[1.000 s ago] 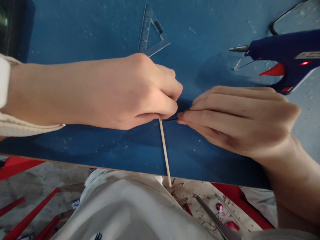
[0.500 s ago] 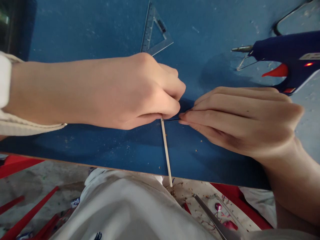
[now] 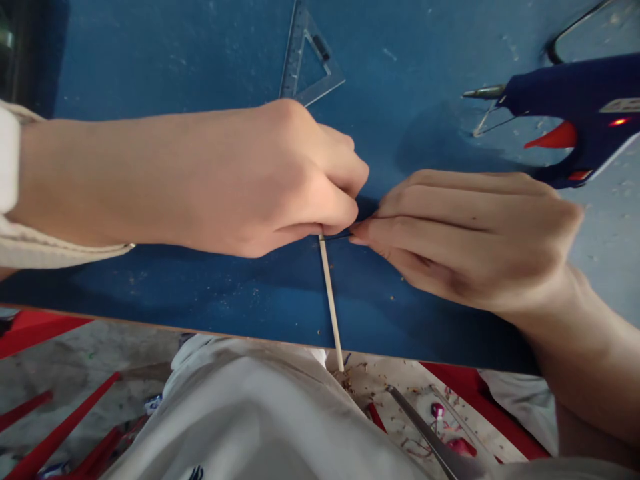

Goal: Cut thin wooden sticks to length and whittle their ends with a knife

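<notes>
At mid-frame the left hand (image 3: pixel 280 180) pinches the stick (image 3: pixel 331 307) at its top, the right hand (image 3: pixel 465 233) pinching a dark strip (image 3: pixel 340 235) against it (joining seems barely begun; stick below bare).

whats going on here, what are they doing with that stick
A person works with both hands over a blue table. The left hand is closed around the top of a thin wooden stick, which runs back towards their body. The right hand pinches a thin dark strip against the stick; what it is made of is unclear. A blue glue gun, its light on, lies to the right, with a clear set square behind.
</notes>
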{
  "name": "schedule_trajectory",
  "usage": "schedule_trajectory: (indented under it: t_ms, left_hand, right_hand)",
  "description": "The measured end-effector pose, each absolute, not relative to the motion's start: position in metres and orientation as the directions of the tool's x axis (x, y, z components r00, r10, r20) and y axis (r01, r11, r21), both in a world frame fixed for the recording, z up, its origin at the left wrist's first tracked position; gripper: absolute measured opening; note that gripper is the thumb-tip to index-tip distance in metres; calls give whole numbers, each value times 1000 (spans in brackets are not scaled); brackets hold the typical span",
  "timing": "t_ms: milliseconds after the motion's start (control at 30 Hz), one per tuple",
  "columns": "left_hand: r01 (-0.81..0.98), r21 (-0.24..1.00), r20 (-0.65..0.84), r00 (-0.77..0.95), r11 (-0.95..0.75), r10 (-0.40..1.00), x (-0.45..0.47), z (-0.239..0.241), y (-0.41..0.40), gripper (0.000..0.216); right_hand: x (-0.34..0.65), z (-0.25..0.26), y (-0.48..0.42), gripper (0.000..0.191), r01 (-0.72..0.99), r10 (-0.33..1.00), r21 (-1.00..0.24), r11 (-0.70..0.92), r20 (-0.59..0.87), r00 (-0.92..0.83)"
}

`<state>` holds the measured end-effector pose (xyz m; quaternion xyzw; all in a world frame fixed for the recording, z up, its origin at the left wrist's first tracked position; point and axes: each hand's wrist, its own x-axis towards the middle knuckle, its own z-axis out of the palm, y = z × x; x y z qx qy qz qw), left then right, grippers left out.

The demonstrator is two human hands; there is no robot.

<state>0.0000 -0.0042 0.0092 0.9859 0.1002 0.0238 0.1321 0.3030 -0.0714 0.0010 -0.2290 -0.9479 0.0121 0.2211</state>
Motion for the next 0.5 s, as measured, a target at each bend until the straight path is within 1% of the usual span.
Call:
schedule_trajectory:
  t_ms: [100, 167, 267, 367, 433, 500]
  left_hand:
    - [170, 305, 38, 981, -937, 191, 0, 7, -4, 64]
    - [147, 319, 81, 980, -936, 181, -1, 6, -3, 71]
    - [119, 321, 127, 978, -939, 167, 0, 2, -1, 76]
    - [157, 387, 112, 970, -909, 215, 0, 1, -1, 78]
    - [192, 429, 89, 963, -883, 253, 0, 1, -2, 83]
    - [211, 431, 78, 960, -877, 269, -2, 2, -2, 85]
  right_hand:
    - [293, -3, -74, 30, 418, 398, -59, 907, 446, -802]
    - [291, -4, -74, 35, 424, 395, -41, 905, 452, -800]
    - [297, -2, -72, 26, 453, 443, -69, 889, 387, -809]
    - [306, 2, -70, 16, 476, 484, -115, 872, 348, -803]
    - [310, 2, -69, 18, 479, 487, -115, 870, 347, -801]
    - [312, 2, -70, 21, 478, 481, -100, 873, 344, -807]
